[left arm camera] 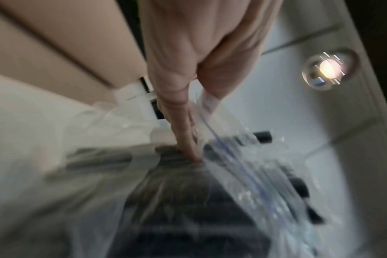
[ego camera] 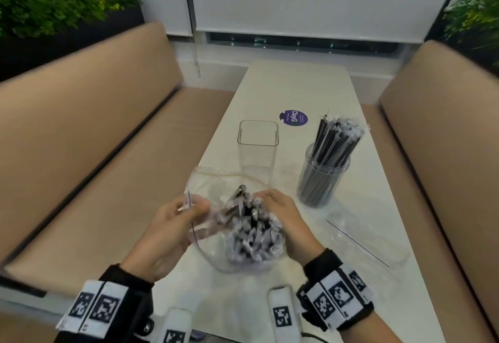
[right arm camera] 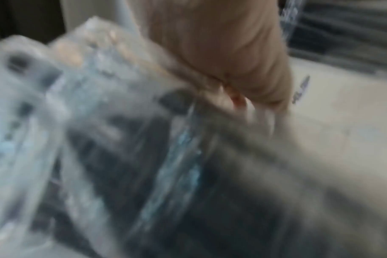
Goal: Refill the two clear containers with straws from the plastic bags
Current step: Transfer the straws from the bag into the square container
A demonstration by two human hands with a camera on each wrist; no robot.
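Observation:
A clear plastic bag full of wrapped black straws stands upright in front of me on the white table. My left hand pinches the bag's open rim on the left; in the left wrist view its fingers lie against the bag's plastic. My right hand curls over the straw bundle from the right, gripping it; the right wrist view is blurred. Behind stands an empty square clear container. A round clear container at the right holds black straws.
An empty flat plastic bag lies on the table to the right of my right hand. A purple round sticker sits mid-table. Tan bench seats flank the table on both sides; planters stand behind them.

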